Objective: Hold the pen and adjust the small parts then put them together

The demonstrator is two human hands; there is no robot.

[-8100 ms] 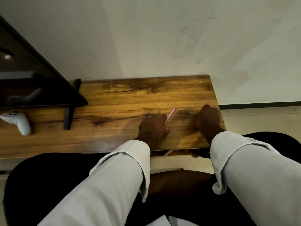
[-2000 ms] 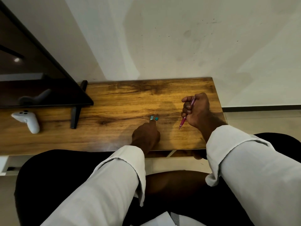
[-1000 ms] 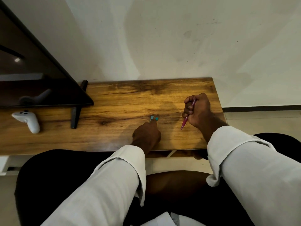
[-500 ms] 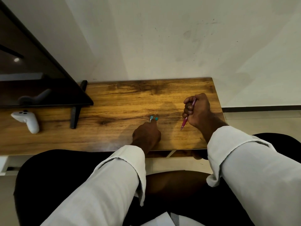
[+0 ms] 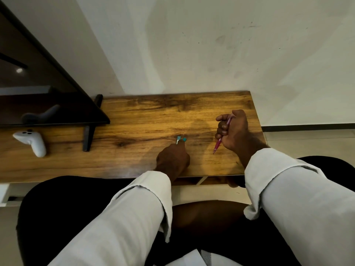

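My right hand (image 5: 233, 131) is curled in a fist round a pink pen (image 5: 219, 144), tip pointing down at the wooden desk (image 5: 146, 120) near its right end. My left hand (image 5: 172, 160) rests on the desk near the front edge and pinches a small object with teal and silver ends (image 5: 180, 140) that sticks out past its fingers. What this small object is cannot be made out. Both arms wear white sleeves.
A white game controller (image 5: 32, 142) lies on the desk at the left. A dark screen (image 5: 48, 96) on a black stand (image 5: 88, 138) leans over the left part of the desk. A pale wall rises behind. Floor lies to the right.
Eight seconds ago the pen lay on the desk between both hands. Since then my right hand has taken it in a fist. Over the last second almost nothing has moved.
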